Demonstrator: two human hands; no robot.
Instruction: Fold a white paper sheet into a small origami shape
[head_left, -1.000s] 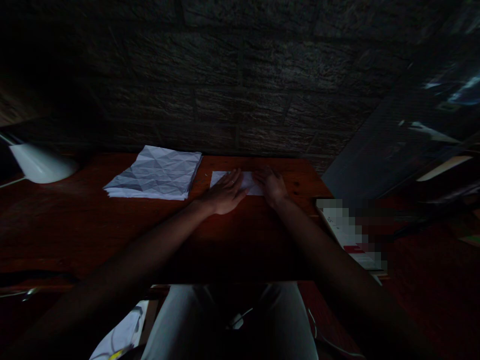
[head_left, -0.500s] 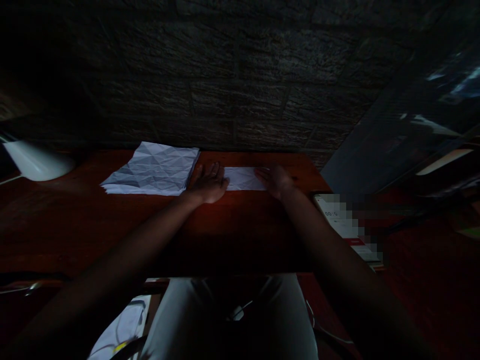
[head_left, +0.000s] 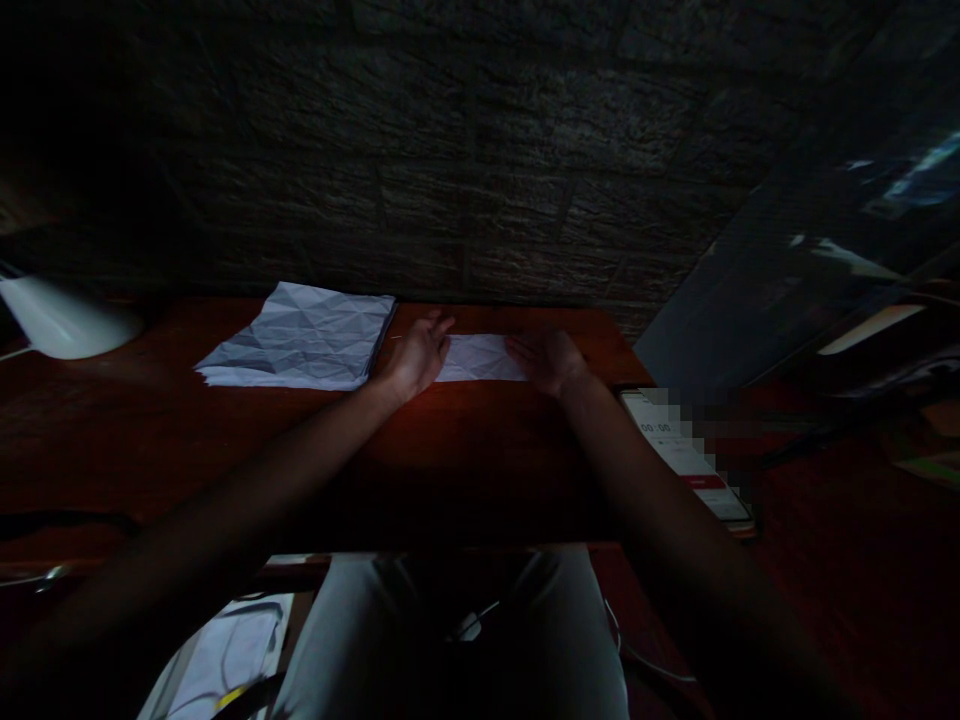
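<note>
A narrow strip of creased white paper (head_left: 480, 358) lies flat on the wooden table (head_left: 465, 450), between my two hands. At its left end my left hand (head_left: 420, 360) stands turned on its edge, fingers extended and somewhat apart. My right hand (head_left: 551, 362) lies on the strip's right end with its fingers stretched out, covering that end. To the left of my left hand rests a stack of creased white paper sheets (head_left: 307, 335), its top sheet marked by many fold lines.
A white lamp-like object (head_left: 75, 318) stands at the table's far left. At the right edge lies a phone (head_left: 686, 450) with a lit, partly pixelated screen. A block wall (head_left: 420, 180) rises behind the table. Papers (head_left: 225, 650) sit below, at lower left.
My left hand has rolled from palm-down onto its edge and shifted slightly left, baring more of the strip's left end. My right hand stays nearly in place. The view has shifted slightly.
</note>
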